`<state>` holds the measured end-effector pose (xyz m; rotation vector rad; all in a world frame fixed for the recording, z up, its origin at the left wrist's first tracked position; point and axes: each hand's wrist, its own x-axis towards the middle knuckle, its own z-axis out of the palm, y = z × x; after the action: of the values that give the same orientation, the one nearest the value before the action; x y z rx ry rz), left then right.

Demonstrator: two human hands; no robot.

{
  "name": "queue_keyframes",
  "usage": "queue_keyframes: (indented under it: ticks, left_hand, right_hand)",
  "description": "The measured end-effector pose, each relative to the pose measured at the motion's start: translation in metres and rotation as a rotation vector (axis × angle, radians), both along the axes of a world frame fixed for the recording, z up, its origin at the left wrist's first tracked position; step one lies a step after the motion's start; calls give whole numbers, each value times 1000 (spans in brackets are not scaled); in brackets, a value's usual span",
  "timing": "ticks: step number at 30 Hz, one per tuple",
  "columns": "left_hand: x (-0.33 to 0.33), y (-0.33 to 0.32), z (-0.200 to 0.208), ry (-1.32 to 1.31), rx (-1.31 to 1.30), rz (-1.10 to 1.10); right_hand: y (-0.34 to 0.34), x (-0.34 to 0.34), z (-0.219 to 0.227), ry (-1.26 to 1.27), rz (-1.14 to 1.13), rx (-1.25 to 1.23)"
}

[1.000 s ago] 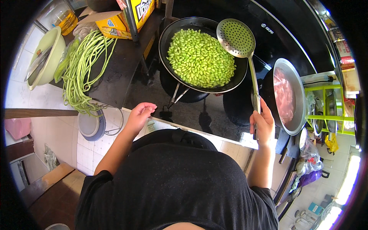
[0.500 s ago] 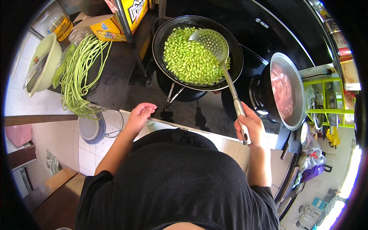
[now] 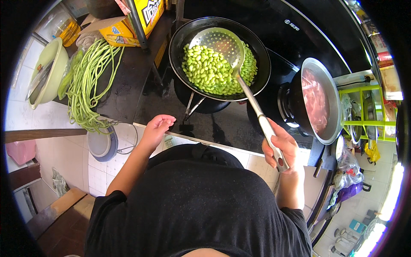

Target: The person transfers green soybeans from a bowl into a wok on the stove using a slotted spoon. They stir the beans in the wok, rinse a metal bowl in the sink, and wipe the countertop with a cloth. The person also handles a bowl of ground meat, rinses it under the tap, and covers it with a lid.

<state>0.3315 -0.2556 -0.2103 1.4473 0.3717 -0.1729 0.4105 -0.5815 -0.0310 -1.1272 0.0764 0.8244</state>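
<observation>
My right hand point(image 3: 281, 145) is closed round the pale handle of a metal skimmer point(image 3: 250, 96). The skimmer's perforated bowl is tilted among shelled green beans point(image 3: 205, 70) in a black wok point(image 3: 262, 45) on the stove. Most beans are heaped at the left and front of the wok, with more to the right of the skimmer. Part of the heap is hidden behind the bowl. My left hand point(image 3: 158, 127) hovers near the counter's front edge, fingers loosely bent and nothing visible in it.
A metal bowl of raw pinkish meat point(image 3: 314, 100) stands right of the wok. Long green beans point(image 3: 87, 85) hang over the counter edge at the left, beside a pale green bowl point(image 3: 55, 75). A yellow box point(image 3: 120, 32) is behind them. A green rack point(image 3: 364, 124) stands far right.
The skimmer's bowl has moved left within the wok, pushing beans toward the near left. Its handle and my right hand have come slightly nearer to me. My left hand stays put.
</observation>
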Motion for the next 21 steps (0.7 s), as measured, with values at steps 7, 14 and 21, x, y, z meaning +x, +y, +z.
queue_keyframes:
  ticks: [7,14,21]
  left_hand:
    - [-2,0,2,10,12,17]
    - [-2,0,3,32,7,22]
    - [-5,3,3,16,7,30]
  right_hand:
    - [5,4,10,-206,-81,-188]
    - [7,29,-17,-528,-142,-608]
    - [19,38,-16,-288,-159,-505]
